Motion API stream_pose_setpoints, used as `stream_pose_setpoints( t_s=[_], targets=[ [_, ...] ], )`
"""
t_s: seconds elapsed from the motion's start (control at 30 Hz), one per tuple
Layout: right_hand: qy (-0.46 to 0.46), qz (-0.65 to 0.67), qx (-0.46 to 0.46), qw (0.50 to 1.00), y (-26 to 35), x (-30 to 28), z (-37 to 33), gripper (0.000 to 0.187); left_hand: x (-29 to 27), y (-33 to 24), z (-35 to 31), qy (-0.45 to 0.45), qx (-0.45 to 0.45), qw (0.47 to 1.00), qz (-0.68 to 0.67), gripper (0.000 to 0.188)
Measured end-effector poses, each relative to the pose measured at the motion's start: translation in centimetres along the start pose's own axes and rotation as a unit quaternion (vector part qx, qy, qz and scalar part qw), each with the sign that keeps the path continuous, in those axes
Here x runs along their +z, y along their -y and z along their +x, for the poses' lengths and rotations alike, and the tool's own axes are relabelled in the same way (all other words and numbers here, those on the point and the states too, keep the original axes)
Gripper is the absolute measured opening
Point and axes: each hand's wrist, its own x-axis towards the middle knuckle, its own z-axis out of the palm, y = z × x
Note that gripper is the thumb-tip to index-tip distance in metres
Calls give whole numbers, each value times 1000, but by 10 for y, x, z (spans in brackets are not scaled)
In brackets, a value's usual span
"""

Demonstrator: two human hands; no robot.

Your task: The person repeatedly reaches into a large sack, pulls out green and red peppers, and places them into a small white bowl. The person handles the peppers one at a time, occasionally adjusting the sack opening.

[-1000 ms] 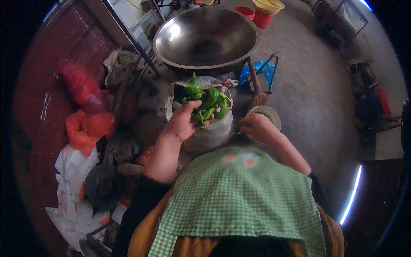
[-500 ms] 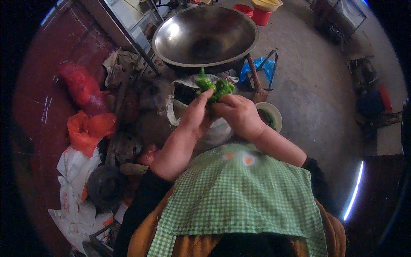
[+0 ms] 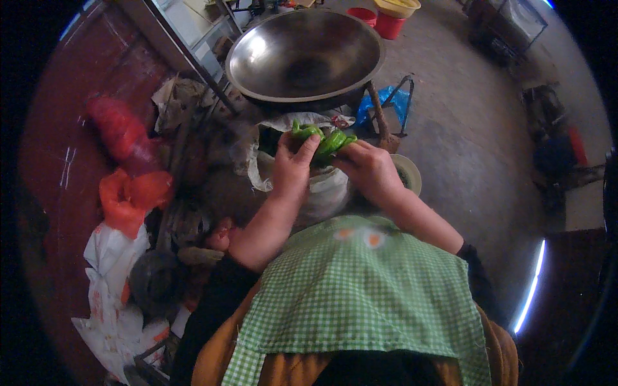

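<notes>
Several curled green peppers [image 3: 333, 141] are bunched between my two hands, above a white woven sack [image 3: 327, 193]. My left hand [image 3: 294, 156] is closed on the left part of the bunch, its thumb lying over the peppers. With bent fingers, my right hand [image 3: 369, 166] grips the right end of a pepper. The sack's mouth is rolled back, and its dark inside shows just left of the peppers. Right of my right wrist stands a pale bowl [image 3: 413, 175], partly hidden by my forearm, with green bits in it.
A large metal wok [image 3: 306, 58] stands just beyond the sack. A blue plastic bag [image 3: 397, 103] and a wooden handle [image 3: 384, 122] are right of it. Red net bags [image 3: 122, 132] and white sacking [image 3: 116, 264] lie at left. Red buckets [image 3: 389, 27] stand far back.
My hands have moved slightly apart. The peppers have turned from standing more upright to lying more sideways, and more of the sack shows beneath them.
</notes>
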Motion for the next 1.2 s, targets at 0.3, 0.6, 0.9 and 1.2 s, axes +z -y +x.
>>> stream_pose_setpoints(
  t_s=[0.3, 0.6, 0.9, 1.2],
  targets=[
    [28, -79, 47, 995, 4, 13, -3, 18, 4, -2, -5, 32, 133, 986, 90, 48],
    [146, -180, 146, 962, -14, 23, -20, 19, 11, 9, -12, 21, 339, 877, 339, 58],
    [241, -134, 177, 945, -119, 39, -130, 28, 39, 67, 15, 104, -52, 991, 71, 51],
    [210, -6, 358, 910, -175, -18, -223, 25, 140, 131, 15, 336, 85, 876, 336, 56]
  ],
)
